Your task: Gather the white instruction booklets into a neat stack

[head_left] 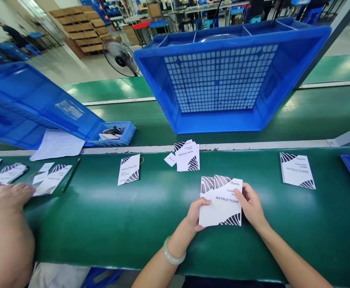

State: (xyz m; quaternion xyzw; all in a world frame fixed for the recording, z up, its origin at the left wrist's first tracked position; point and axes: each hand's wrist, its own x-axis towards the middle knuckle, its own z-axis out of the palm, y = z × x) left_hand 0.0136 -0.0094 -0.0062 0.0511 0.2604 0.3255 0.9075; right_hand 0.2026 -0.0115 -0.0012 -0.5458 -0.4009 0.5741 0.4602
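Between my two hands I hold several white instruction booklets (227, 210), printed "Mantis Tornado Pump Instructions" with black striped corners. They are slightly fanned, one partly behind another. My left hand (196, 214) grips their left edge, thumb on the front; a pale bangle circles that wrist. My right hand (252, 205) is closed on the right edge, its thumb over the printed text. Just beyond lies a loose booklet pile (187, 157) with a small white card (170, 159) at its left. Another booklet stack (297, 171) lies to the right, and a booklet (129, 170) to the left.
A large blue crate (218, 122) stands tilted behind the green work surface (163, 240). At left are more blue crates (43, 96), a small blue basket (130, 132), a paper sheet (58, 145) and a pen (71, 175). A co-worker's hand (10, 198) rests among booklets.
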